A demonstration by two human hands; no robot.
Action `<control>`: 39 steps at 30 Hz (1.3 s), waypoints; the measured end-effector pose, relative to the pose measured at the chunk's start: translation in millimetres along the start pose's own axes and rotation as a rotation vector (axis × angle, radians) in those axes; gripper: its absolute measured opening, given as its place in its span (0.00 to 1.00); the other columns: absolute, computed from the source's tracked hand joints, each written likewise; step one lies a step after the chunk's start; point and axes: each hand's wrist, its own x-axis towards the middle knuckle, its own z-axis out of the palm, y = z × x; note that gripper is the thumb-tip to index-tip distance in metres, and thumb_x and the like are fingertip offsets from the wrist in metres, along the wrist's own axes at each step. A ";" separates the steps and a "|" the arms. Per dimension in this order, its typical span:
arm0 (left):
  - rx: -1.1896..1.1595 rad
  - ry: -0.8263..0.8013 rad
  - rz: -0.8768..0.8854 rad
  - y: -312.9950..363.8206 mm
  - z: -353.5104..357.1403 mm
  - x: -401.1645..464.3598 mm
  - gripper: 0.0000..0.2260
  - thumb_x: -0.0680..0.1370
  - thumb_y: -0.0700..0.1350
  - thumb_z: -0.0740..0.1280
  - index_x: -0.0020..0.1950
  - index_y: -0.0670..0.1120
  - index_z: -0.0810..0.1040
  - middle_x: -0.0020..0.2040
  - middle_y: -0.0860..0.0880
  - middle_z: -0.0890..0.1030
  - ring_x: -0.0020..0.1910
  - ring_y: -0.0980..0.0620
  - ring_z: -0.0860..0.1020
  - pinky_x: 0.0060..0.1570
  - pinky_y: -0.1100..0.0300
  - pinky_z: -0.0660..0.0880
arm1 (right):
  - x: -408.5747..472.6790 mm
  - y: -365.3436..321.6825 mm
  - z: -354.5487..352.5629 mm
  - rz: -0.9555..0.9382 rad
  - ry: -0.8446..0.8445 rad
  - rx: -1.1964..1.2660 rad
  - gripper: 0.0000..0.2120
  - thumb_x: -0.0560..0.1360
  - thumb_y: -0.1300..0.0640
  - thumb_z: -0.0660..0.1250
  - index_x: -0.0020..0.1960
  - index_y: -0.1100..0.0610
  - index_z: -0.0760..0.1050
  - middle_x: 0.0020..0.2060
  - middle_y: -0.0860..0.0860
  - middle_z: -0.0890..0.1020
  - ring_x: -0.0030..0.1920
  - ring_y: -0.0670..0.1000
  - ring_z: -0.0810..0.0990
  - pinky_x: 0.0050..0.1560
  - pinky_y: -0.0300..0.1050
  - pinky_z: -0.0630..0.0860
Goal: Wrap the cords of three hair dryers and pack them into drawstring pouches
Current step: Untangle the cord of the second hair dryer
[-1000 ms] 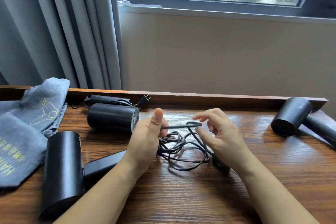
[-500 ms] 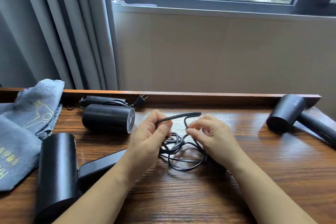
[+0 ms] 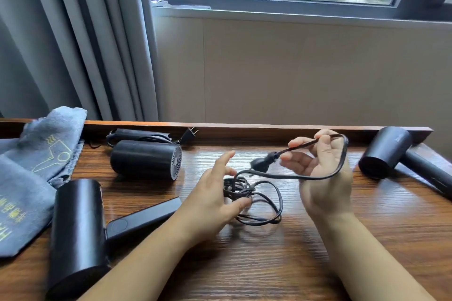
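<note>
Head view: one wide look down at a wooden table (image 3: 305,264) under a window.
Right hand (image 3: 322,173): raised above the table, its grip pinching the cord (image 3: 315,178) just behind the plug (image 3: 263,163); the plug hangs to the left of the fingers, and a loop of cord arcs round the far side of the hand.
Left hand (image 3: 215,198): fingers spread and relaxed, thumb beside the coiled heap of the same cord lying on the table between the hands; whether it touches the coil I cannot tell.
Near-left hair dryer (image 3: 75,230): lying on the table, handle pointing right towards the left forearm.
Far-left hair dryer (image 3: 144,159): on its side by the far edge, cord bundled behind it.
Right hair dryer (image 3: 386,151): lying at the far right, well apart from the hands.
Pouches (image 3: 31,173): grey cloth heaped at the left edge, touching the near-left hair dryer.
</note>
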 end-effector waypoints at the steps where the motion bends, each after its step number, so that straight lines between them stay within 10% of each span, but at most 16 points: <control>1: 0.014 -0.013 -0.014 0.2 -0.3 0.6 0.37 0.75 0.55 0.72 0.77 0.62 0.54 0.62 0.61 0.70 0.57 0.65 0.71 0.57 0.77 0.63 | 2.7 -0.4 -1.5 0.020 0.044 0.040 0.10 0.86 0.54 0.51 0.48 0.51 0.69 0.38 0.55 0.81 0.32 0.55 0.81 0.38 0.48 0.82; 5: 0.045 -0.043 0.007 3.5 -4.0 3.0 0.23 0.73 0.64 0.63 0.67 0.60 0.71 0.57 0.61 0.76 0.58 0.62 0.72 0.59 0.66 0.67 | 16.4 -0.7 -11.2 0.029 0.250 0.108 0.13 0.86 0.52 0.50 0.50 0.53 0.71 0.43 0.55 0.80 0.41 0.56 0.84 0.45 0.48 0.81; 10: 0.042 0.027 0.055 4.2 -6.7 4.2 0.02 0.79 0.50 0.67 0.49 0.55 0.79 0.43 0.59 0.79 0.45 0.65 0.75 0.43 0.73 0.66 | 26.4 10.0 -22.0 -0.089 0.301 -0.095 0.11 0.86 0.53 0.53 0.52 0.52 0.72 0.49 0.52 0.76 0.49 0.54 0.82 0.55 0.45 0.80; 13: 0.005 0.160 0.041 2.7 -9.6 4.6 0.07 0.79 0.50 0.68 0.42 0.52 0.79 0.30 0.61 0.77 0.33 0.64 0.74 0.35 0.70 0.65 | 29.3 16.6 -23.4 -0.074 0.283 -0.273 0.11 0.85 0.53 0.55 0.51 0.49 0.76 0.48 0.48 0.76 0.49 0.50 0.79 0.53 0.41 0.77; 18: -0.158 0.325 0.023 -2.0 -13.6 5.5 0.10 0.82 0.50 0.63 0.44 0.50 0.79 0.38 0.53 0.82 0.37 0.56 0.82 0.44 0.52 0.77 | 28.7 22.9 -26.9 -0.006 0.139 -0.509 0.10 0.79 0.54 0.63 0.51 0.48 0.83 0.49 0.44 0.84 0.53 0.44 0.81 0.59 0.44 0.75; 24: -0.247 0.382 0.018 1.1 -13.9 6.4 0.11 0.83 0.40 0.60 0.53 0.50 0.81 0.41 0.55 0.83 0.40 0.57 0.81 0.46 0.61 0.78 | 20.3 24.3 -22.7 0.150 -0.055 -0.889 0.20 0.70 0.50 0.53 0.43 0.46 0.85 0.41 0.48 0.86 0.50 0.50 0.82 0.60 0.55 0.76; 28: -0.190 0.398 0.051 0.7 -13.0 5.5 0.07 0.82 0.44 0.62 0.50 0.51 0.80 0.40 0.53 0.82 0.41 0.53 0.79 0.46 0.53 0.76 | 14.5 8.8 -19.0 -0.161 0.073 -0.701 0.24 0.79 0.46 0.50 0.53 0.51 0.84 0.49 0.48 0.86 0.58 0.46 0.80 0.66 0.49 0.71; 32: -0.159 0.378 0.082 1.2 -10.6 4.2 0.07 0.79 0.51 0.62 0.49 0.51 0.77 0.38 0.50 0.81 0.39 0.50 0.79 0.44 0.47 0.75 | 3.1 -3.0 -16.7 -0.375 -0.220 -0.718 0.29 0.79 0.35 0.54 0.67 0.54 0.76 0.58 0.46 0.82 0.59 0.48 0.79 0.60 0.41 0.72; 39: -0.136 0.315 0.110 -1.0 -7.6 6.6 0.06 0.79 0.53 0.61 0.47 0.52 0.74 0.32 0.48 0.77 0.33 0.48 0.75 0.40 0.43 0.74 | 3.1 13.7 -9.9 -0.534 -0.526 -1.089 0.09 0.75 0.47 0.66 0.49 0.48 0.84 0.43 0.31 0.79 0.51 0.41 0.77 0.52 0.60 0.75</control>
